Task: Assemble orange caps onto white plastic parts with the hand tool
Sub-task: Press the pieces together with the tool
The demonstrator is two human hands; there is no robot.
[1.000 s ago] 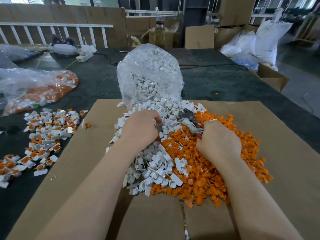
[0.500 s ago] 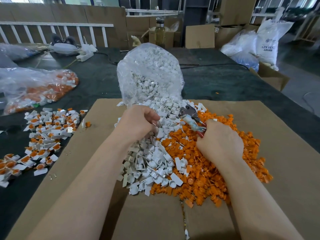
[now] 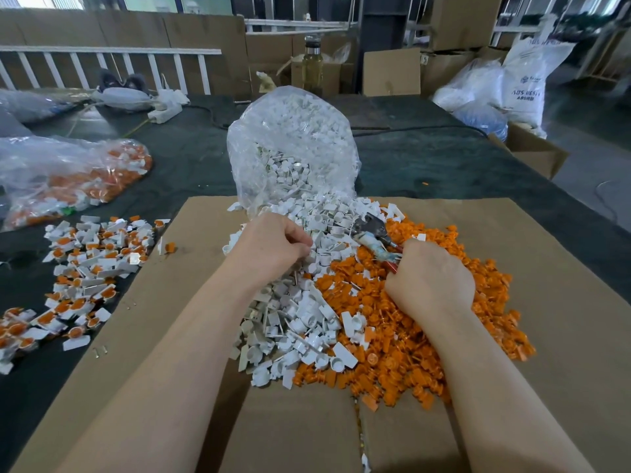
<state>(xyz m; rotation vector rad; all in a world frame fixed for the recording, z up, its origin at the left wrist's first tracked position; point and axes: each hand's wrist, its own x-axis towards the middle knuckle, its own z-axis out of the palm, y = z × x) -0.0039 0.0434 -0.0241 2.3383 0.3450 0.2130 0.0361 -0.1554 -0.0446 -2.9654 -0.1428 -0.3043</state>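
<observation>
Your left hand (image 3: 273, 245) sits on the white parts (image 3: 300, 322), which lie heaped on the cardboard sheet (image 3: 546, 268) just in front of the clear bag (image 3: 293, 155). Its fingers are curled down into the heap at the bag's mouth; whether they pinch a part cannot be told, since the fingertips are buried. Your right hand (image 3: 432, 278) is to the right of the bag's mouth, on top of the orange caps (image 3: 392, 356), and its fingers are wrapped round the red handles of the hand tool (image 3: 374, 235). The tool's grey metal head points up and left toward the bag, lying where the white heap meets the orange one. The orange caps spread right and toward you from the bag, touching the white parts along a ragged line. To the left of the bag, partly off the cardboard on the dark table cover (image 3: 191, 158), lies a loose spread of finished pieces (image 3: 88, 261), white with orange in them. Farther left is a second plastic bag (image 3: 68, 179) with orange and white pieces inside. Behind the clear bag stands a bottle (image 3: 312, 68) among cardboard boxes.
</observation>
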